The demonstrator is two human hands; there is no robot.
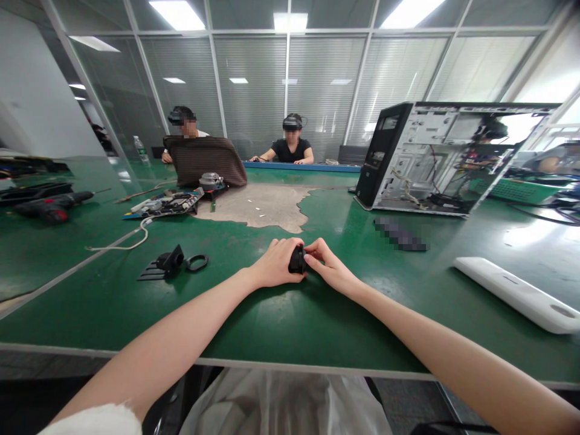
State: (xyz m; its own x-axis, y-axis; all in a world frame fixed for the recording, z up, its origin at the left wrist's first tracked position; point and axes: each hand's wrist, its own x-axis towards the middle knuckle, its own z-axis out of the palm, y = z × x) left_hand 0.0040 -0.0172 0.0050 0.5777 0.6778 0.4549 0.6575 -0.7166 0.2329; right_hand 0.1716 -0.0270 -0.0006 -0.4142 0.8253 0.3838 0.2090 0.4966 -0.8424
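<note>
A small black part [297, 260] is held between my two hands, just above the green table [290, 320]. My left hand [277, 263] wraps round its left side. The fingertips and thumb of my right hand [325, 263] pinch its right edge. Its exact shape is partly hidden by my fingers. To the left lie a black bracket-like piece [170, 261] and a black ring [197, 262], close to each other on the tabletop.
An open computer case [408, 160] stands at the right, with a white device [516, 293] nearer me. Circuit boards [167, 204] and a white cable [131, 244] lie left, beyond them a drill [54, 205]. Two people sit across the table; another is at far right.
</note>
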